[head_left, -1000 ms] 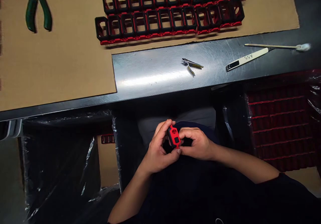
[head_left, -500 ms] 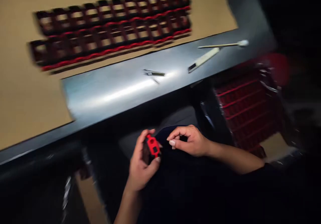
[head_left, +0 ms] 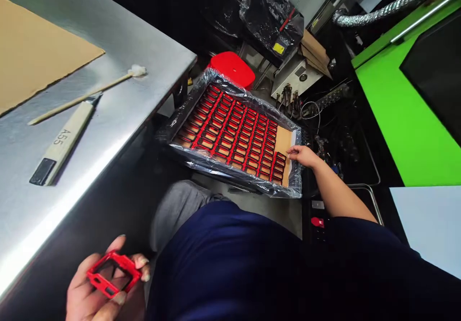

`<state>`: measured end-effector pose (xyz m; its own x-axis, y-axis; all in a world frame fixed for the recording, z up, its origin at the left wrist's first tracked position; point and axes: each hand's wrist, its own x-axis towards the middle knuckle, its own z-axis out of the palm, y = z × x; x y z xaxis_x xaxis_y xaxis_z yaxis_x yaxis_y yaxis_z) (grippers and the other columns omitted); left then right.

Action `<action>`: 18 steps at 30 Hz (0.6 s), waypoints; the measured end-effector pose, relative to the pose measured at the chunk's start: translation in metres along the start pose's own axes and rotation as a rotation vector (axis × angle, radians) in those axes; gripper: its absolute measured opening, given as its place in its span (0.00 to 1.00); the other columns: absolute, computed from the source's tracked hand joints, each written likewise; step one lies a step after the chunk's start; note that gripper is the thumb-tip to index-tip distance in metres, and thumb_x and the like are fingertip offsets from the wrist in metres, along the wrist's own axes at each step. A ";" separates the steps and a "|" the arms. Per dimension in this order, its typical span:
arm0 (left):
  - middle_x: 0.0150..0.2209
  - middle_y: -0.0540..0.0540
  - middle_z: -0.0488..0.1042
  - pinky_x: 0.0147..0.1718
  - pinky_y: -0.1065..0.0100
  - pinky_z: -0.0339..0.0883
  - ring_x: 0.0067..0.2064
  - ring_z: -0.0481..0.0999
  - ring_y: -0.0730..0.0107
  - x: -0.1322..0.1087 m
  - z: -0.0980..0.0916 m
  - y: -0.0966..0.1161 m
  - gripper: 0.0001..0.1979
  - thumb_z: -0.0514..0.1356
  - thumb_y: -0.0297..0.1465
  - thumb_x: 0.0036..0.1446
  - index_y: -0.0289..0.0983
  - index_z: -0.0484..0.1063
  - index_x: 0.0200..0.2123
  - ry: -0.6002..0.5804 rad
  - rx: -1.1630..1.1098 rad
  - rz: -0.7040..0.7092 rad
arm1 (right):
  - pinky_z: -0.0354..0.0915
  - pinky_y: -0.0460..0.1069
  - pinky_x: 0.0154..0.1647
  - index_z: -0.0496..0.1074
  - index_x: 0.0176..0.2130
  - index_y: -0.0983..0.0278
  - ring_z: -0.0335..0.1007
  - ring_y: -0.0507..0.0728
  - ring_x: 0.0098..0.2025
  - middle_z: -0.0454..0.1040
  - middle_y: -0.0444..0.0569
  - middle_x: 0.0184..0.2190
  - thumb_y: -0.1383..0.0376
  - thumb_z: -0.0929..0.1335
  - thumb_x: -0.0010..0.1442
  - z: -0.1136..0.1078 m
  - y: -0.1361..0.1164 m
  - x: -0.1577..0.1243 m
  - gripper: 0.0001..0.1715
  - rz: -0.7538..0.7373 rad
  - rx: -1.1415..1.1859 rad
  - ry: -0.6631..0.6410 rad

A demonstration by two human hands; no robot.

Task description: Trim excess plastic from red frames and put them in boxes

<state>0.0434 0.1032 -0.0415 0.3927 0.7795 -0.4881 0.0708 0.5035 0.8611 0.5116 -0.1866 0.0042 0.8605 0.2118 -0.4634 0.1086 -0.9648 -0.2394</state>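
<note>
A red frame-shaped part (head_left: 102, 281) with a rectangular opening is held in the fingers of my left hand (head_left: 84, 292), low at the left. My right hand (head_left: 302, 155) reaches over the right edge of a plastic-lined tray (head_left: 297, 165), its fingertips close together beside the end of the rows. Whether anything small is between them is hidden. Rows of red and black parts (head_left: 234, 134) fill most of the tray, on brown cardboard (head_left: 283, 139) that shows at the right end.
On the metal table (head_left: 151, 47) at the left lie a cotton-tipped stick (head_left: 79, 99), a white tool marked A55 (head_left: 63, 141) and cardboard (head_left: 39, 52). A red stool (head_left: 232, 68) stands behind the tray; a green machine (head_left: 406, 110) is at the right.
The view has swung right toward the tray. My right hand has moved away from my left hand to the tray's right edge. My left hand still holds the red part.
</note>
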 end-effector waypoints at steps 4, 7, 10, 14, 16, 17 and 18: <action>0.56 0.63 0.76 0.29 0.51 0.78 0.37 0.77 0.56 -0.011 0.018 0.026 0.18 0.56 0.38 0.58 0.62 0.74 0.50 0.020 -0.143 -0.109 | 0.74 0.57 0.48 0.71 0.53 0.66 0.74 0.59 0.48 0.74 0.53 0.51 0.60 0.68 0.68 0.023 -0.003 0.011 0.17 0.075 0.035 -0.033; 0.46 0.56 0.80 0.21 0.60 0.73 0.31 0.72 0.63 -0.010 0.020 0.025 0.11 0.57 0.40 0.59 0.56 0.78 0.41 0.104 -0.264 -0.142 | 0.74 0.55 0.45 0.73 0.50 0.66 0.75 0.57 0.45 0.75 0.51 0.48 0.59 0.68 0.68 0.006 -0.013 0.012 0.15 0.091 0.124 -0.033; 0.38 0.54 0.79 0.19 0.67 0.69 0.27 0.70 0.69 -0.003 0.019 0.012 0.03 0.66 0.38 0.53 0.48 0.77 0.33 0.077 -0.265 -0.200 | 0.71 0.47 0.33 0.74 0.36 0.68 0.73 0.52 0.31 0.77 0.49 0.32 0.60 0.71 0.63 -0.014 -0.037 -0.002 0.12 0.037 0.298 -0.059; 0.34 0.52 0.76 0.22 0.71 0.69 0.26 0.72 0.74 -0.006 0.028 0.002 0.12 0.71 0.36 0.49 0.39 0.71 0.28 -0.109 -0.127 -0.061 | 0.68 0.44 0.26 0.70 0.35 0.64 0.72 0.50 0.25 0.77 0.47 0.27 0.56 0.72 0.54 0.022 -0.101 -0.045 0.15 -0.139 0.621 -0.306; 0.38 0.48 0.77 0.27 0.70 0.72 0.29 0.74 0.73 -0.016 0.035 0.003 0.11 0.70 0.36 0.52 0.39 0.72 0.31 -0.178 0.039 0.094 | 0.70 0.46 0.26 0.69 0.37 0.63 0.74 0.52 0.25 0.78 0.47 0.29 0.54 0.72 0.52 0.071 -0.140 -0.076 0.18 -0.212 0.728 -0.578; 0.43 0.45 0.78 0.30 0.69 0.73 0.31 0.75 0.72 -0.021 0.038 0.004 0.11 0.70 0.37 0.52 0.39 0.74 0.35 -0.185 0.122 0.158 | 0.71 0.48 0.25 0.69 0.38 0.63 0.74 0.53 0.24 0.78 0.48 0.28 0.53 0.73 0.51 0.099 -0.159 -0.094 0.20 -0.234 0.749 -0.732; 0.49 0.42 0.77 0.31 0.68 0.74 0.32 0.76 0.71 -0.027 0.039 0.006 0.16 0.70 0.37 0.52 0.40 0.74 0.43 -0.191 0.181 0.201 | 0.71 0.49 0.23 0.69 0.37 0.64 0.74 0.54 0.22 0.78 0.48 0.26 0.53 0.74 0.49 0.126 -0.175 -0.112 0.21 -0.249 0.750 -0.894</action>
<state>0.0690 0.0707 -0.0179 0.5790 0.7638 -0.2852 0.1294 0.2593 0.9571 0.3332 -0.0218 -0.0099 0.1727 0.7003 -0.6926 -0.3505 -0.6135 -0.7077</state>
